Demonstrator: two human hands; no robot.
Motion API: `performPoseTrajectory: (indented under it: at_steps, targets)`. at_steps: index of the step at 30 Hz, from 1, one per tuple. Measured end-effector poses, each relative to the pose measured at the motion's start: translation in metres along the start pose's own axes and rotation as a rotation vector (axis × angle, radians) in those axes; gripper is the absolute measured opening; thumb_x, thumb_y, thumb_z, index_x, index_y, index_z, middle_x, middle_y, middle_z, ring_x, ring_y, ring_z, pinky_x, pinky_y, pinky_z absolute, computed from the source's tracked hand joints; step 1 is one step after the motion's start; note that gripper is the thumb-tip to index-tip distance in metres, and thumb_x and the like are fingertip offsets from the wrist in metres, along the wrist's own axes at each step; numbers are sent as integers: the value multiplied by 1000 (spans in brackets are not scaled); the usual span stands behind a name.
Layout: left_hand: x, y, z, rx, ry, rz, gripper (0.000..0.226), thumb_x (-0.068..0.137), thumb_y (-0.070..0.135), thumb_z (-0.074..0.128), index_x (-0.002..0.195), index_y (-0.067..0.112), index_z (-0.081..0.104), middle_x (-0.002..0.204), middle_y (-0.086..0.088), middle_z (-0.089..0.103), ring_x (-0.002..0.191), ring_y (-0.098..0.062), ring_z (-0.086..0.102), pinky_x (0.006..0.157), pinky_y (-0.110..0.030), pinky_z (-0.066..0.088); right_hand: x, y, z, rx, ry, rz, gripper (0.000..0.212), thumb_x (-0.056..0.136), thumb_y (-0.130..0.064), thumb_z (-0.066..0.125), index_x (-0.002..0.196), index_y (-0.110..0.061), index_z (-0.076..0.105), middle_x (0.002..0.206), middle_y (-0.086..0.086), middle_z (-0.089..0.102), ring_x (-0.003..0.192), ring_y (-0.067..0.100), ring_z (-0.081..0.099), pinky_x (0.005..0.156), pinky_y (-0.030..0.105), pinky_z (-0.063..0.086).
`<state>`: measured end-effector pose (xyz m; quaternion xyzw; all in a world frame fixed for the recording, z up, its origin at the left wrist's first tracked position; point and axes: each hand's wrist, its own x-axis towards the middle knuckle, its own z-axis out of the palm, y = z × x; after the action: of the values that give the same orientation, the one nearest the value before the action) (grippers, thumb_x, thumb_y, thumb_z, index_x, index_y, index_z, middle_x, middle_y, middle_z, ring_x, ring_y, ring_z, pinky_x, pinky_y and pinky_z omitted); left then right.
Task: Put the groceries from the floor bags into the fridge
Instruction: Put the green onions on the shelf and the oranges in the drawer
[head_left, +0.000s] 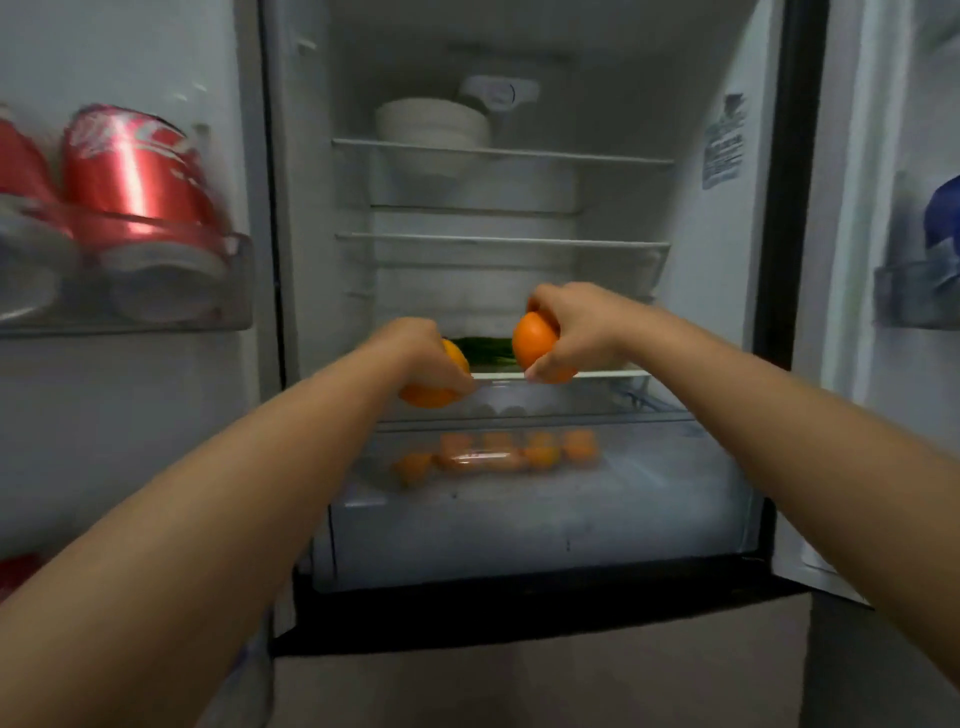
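The fridge stands open in front of me. My left hand (410, 353) is shut on an orange (434, 392), held at the front edge of the lowest glass shelf (613, 373). My right hand (571, 325) grips a second orange (535, 343) just above that same shelf edge, to the right. Something dark green (483, 349) lies on the shelf behind the two oranges. Below, the clear crisper drawer (649, 499) holds several oranges (540, 452) seen through its front.
White bowls (431, 122) are stacked on the top shelf. The two middle shelves show only their white edges. Red soda cans (132, 171) fill the left door bin. A blue item (943, 213) sits in the right door bin.
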<state>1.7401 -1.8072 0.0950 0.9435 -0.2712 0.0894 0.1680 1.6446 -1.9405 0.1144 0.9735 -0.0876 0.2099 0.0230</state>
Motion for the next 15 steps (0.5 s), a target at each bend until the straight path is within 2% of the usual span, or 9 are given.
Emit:
performPoseTrajectory:
  at_steps: [2,4,6,8,11,13,15]
  targets:
    - [34,2,7,101,-72,-31,57,78,39,69,124,9,53,123,-11,56,110,-28,57,78,-31,46,36,12,14,-57,-139,-83,65,75,-34,74,128,-14,43,129,9,52,112,26,52,78,29,39]
    - [64,0,17,225,-173,-37,63,75,38,72,128,10,50,122,-9,55,108,-26,58,82,-32,49,69,21,32,-115,-284,-156,66,74,-33,75,128,-15,43,128,8,52,113,26,52,78,27,41]
    - [92,-5,30,333,-309,-21,69,73,37,75,131,11,47,128,-9,55,112,-27,58,91,-35,50,99,27,57,-173,-435,-217,68,73,-32,76,130,-16,43,124,7,51,114,27,53,87,33,49]
    - [116,-12,43,398,-476,-27,67,75,36,75,131,10,48,131,-10,55,114,-28,59,96,-38,51,125,32,86,-220,-599,-273,69,73,-29,76,131,-15,42,121,7,50,114,29,53,94,42,51]
    - [137,-23,65,518,-651,-35,57,80,37,69,127,8,53,128,-10,59,106,-25,60,97,-37,49,147,39,130,-250,-734,-346,64,76,-23,74,130,-9,42,128,13,50,114,32,54,95,44,51]
    - [148,-30,80,579,-734,-45,55,81,38,68,125,7,56,118,-10,61,96,-22,55,100,-39,46,154,42,153,-302,-736,-408,55,77,-24,71,124,-5,49,124,16,57,109,34,57,88,37,52]
    - [156,-39,91,598,-771,-40,55,83,38,67,125,6,55,115,-10,60,93,-22,52,98,-40,47,155,42,169,-347,-706,-485,44,79,-23,68,117,-3,55,117,19,62,103,34,59,69,28,43]
